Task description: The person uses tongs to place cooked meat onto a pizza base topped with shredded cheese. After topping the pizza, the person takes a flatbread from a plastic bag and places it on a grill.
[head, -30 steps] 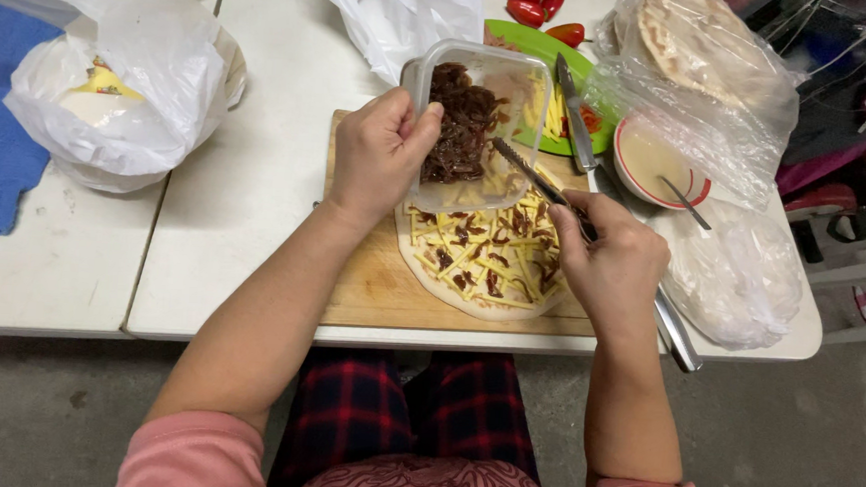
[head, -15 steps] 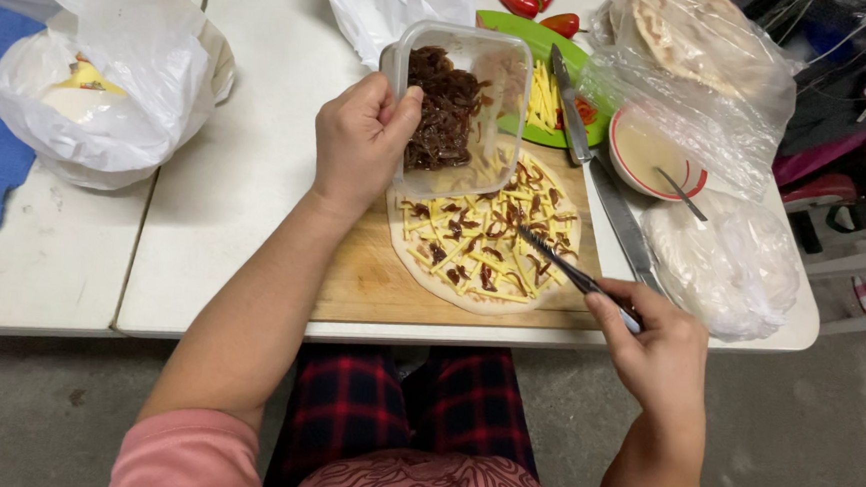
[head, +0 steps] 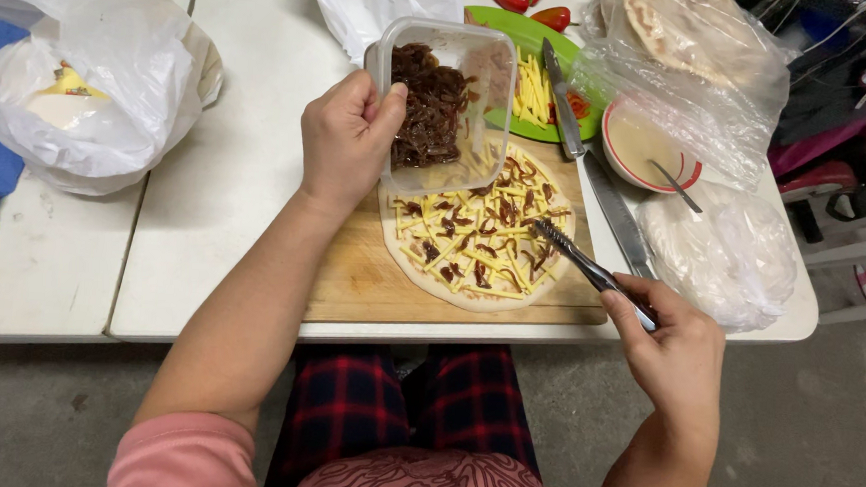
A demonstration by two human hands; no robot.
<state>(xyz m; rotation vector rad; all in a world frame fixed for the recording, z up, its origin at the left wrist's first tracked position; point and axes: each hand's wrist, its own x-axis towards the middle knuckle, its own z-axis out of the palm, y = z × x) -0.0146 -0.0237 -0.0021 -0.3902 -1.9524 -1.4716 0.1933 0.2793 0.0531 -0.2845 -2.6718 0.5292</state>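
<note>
Gripping a clear plastic container [head: 441, 109] by its near left wall, the left hand [head: 347, 138] had its fingers curled around the rim and thumb pressed inside the edge. The container was tilted toward the person and held dark brown cooked strips, with its lower end hanging just over the far edge of a round flatbread [head: 479, 231]. That flatbread lay flat on a wooden cutting board [head: 361, 279] on the white table [head: 228, 161], covered with yellow cheese sticks and scattered dark pieces.

The right hand [head: 672, 348] was closed around the handle end of metal tongs [head: 577, 262], whose tips rested over the right side of the flatbread, nearly together; whether they pinched anything could not be told.

Beyond the board sat a green plate [head: 511, 28] carrying more yellow sticks, with a long knife [head: 579, 142] lying from the plate down along the board's right edge. A small bowl [head: 644, 146] with a red rim and a spoon stood to the right, beside clear bags of flatbreads [head: 696, 39]. A white plastic bag [head: 82, 82] lay well to the left.
</note>
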